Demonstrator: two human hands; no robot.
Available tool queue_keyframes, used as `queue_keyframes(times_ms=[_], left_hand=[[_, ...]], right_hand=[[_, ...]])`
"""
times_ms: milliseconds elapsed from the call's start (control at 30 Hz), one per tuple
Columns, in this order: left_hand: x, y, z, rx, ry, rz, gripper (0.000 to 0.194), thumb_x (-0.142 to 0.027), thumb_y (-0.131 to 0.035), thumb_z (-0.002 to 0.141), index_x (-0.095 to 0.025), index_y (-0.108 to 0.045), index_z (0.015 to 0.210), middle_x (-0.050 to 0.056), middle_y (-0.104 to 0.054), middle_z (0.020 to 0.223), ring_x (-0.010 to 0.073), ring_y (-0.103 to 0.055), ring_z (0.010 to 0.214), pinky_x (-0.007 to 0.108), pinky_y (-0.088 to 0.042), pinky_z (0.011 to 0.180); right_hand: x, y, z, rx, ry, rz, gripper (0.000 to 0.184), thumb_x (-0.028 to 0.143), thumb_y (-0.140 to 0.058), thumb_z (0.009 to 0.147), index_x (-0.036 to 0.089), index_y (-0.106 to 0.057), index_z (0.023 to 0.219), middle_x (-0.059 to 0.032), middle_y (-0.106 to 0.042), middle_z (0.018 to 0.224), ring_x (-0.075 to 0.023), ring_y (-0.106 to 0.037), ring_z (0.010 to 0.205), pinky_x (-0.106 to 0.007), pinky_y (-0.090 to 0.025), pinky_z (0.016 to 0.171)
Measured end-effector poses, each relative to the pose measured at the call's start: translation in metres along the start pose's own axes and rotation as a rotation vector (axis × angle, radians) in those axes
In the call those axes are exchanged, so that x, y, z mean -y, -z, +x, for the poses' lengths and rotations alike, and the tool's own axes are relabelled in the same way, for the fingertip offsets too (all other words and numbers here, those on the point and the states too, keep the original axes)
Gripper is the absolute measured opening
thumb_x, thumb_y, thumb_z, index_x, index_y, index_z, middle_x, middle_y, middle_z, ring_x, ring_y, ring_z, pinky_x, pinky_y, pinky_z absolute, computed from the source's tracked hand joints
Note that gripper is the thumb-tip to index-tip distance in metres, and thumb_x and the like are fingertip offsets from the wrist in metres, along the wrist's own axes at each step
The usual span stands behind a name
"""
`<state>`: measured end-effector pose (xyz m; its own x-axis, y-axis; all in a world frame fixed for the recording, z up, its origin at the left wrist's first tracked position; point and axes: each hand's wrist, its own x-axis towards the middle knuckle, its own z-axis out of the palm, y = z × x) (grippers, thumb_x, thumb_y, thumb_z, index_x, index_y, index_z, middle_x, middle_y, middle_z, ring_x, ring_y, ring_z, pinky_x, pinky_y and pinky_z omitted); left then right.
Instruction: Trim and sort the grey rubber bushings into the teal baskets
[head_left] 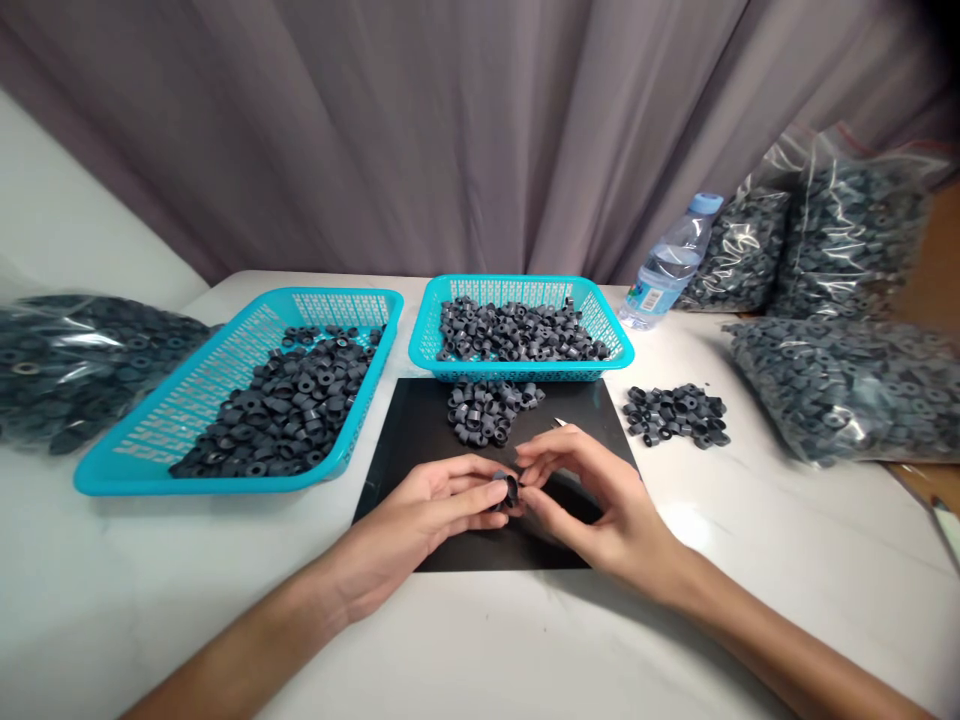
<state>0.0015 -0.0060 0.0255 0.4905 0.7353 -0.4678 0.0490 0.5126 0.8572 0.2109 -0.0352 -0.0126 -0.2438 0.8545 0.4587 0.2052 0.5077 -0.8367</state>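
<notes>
Between its thumb and fingers my left hand [442, 502] holds a small dark grey ring-shaped part [511, 490], its round opening turned toward my right hand. My right hand [592, 490] is closed in a pinch right at that part; what lies between its fingertips is too small to make out. A thin pale pointed tip [559, 422] shows just behind the right hand's fingers, the rest of it hidden. Both hands are over a black mat [517, 556]. On the mat's far side lies a heap of similar grey parts [487, 410].
Two turquoise baskets, one at the left [225, 487] and one at the back [525, 370], hold many grey parts. Right of the mat lies a loose pile [675, 413]. A water bottle [667, 270] and filled plastic bags [847, 385] stand right; another bag [82, 360] lies left.
</notes>
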Motion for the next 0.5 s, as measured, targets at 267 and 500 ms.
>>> queue_keyframes(times_ms=[267, 500], left_hand=[[0.002, 0.002, 0.000, 0.029, -0.009, 0.007, 0.024, -0.033, -0.073, 0.089, -0.013, -0.073, 0.102, 0.010, -0.076, 0.110, 0.0217, -0.069, 0.109, 0.028, -0.053, 0.097], [-0.043, 0.026, -0.024, -0.266, -0.275, 0.216, 0.028, -0.042, -0.073, 0.086, -0.018, -0.073, 0.101, 0.007, -0.079, 0.108, 0.0228, -0.072, 0.106, 0.030, -0.055, 0.092]], right_hand=[[-0.020, 0.013, 0.006, -0.162, -0.003, -0.364, 0.016, 0.018, -0.054, 0.101, 0.022, -0.061, 0.115, -0.0071, -0.065, 0.104, -0.0219, -0.063, 0.097, -0.039, -0.054, 0.087], [-0.030, 0.011, 0.007, 0.075, 0.038, -0.701, 0.030, 0.017, -0.048, 0.101, 0.021, -0.058, 0.129, -0.0141, -0.057, 0.128, -0.0304, -0.052, 0.118, -0.049, -0.052, 0.100]])
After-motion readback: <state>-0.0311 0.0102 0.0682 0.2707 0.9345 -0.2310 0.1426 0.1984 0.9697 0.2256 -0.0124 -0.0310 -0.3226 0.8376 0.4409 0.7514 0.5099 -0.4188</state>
